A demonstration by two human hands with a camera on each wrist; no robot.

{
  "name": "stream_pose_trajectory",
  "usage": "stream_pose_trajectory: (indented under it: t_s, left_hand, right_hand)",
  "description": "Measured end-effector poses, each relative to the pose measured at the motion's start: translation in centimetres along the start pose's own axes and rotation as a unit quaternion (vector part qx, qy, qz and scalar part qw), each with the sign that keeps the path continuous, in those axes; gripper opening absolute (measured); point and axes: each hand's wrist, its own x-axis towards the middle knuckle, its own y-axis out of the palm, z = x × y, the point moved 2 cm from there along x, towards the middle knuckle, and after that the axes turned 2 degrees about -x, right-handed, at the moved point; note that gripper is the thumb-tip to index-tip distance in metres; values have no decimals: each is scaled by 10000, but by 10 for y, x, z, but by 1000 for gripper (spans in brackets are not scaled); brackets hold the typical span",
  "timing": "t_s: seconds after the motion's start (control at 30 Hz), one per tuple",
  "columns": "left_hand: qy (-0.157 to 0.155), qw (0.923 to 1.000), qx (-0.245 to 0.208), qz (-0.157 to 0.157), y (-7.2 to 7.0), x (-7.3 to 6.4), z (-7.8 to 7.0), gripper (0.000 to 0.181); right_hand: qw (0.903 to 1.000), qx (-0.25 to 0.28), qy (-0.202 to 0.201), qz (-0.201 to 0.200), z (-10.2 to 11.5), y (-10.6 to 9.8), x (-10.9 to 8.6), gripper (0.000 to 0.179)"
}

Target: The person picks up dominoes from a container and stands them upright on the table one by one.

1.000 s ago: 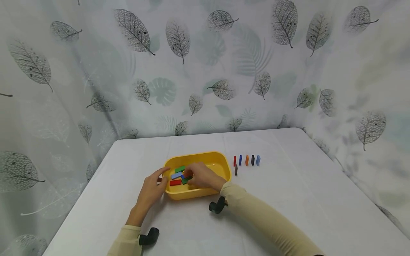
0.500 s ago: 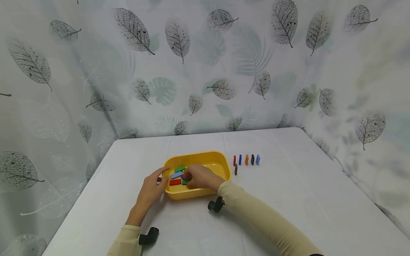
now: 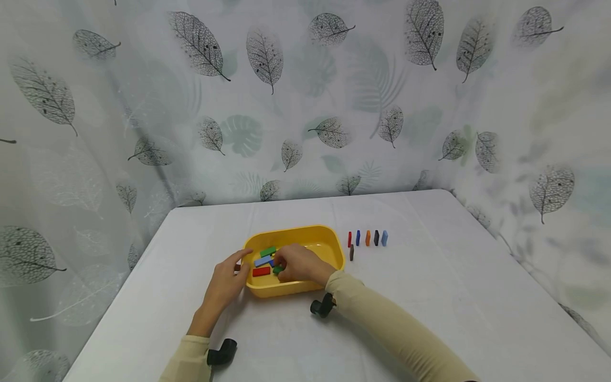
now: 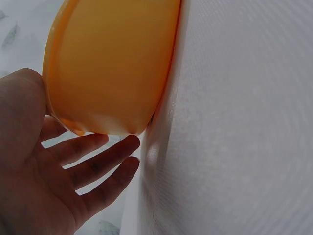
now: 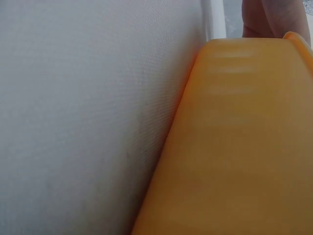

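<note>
A yellow plastic tray [image 3: 329,249] stands on the table. Several small flat blocks lie in its left part: a green block [image 3: 268,251], a light blue block [image 3: 263,261] and a red block [image 3: 261,271]. My left hand [image 3: 228,278] touches the tray's left end, thumb and index finger at the rim. In the left wrist view its other fingers stretch out loosely beside the tray's wall. Inside the tray my right hand [image 3: 302,263] has its fingers curled down, pinching a dark green block [image 3: 278,270]. Its fingertips are partly hidden, and the right wrist view shows only the tray's outer wall.
Right of the tray, several thin blocks stand on end in a row, among them an orange block [image 3: 368,238] and a light blue one. A brown block [image 3: 351,252] stands in front of them. A leaf-patterned curtain [image 3: 305,106] hangs behind the white table [image 3: 429,297].
At my right fingertips the dark green block has turned slightly. The right hand has barely shifted. My left hand and the tray stay in place.
</note>
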Motion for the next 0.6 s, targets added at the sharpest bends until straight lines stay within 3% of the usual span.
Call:
stream_pose_trajectory:
  t_s: [0.6]
  left_hand:
    - [8,10000,51,-11,1,1,1,41]
  right_hand:
    - [9977,375,-319,-457,-4,-2,-3,22]
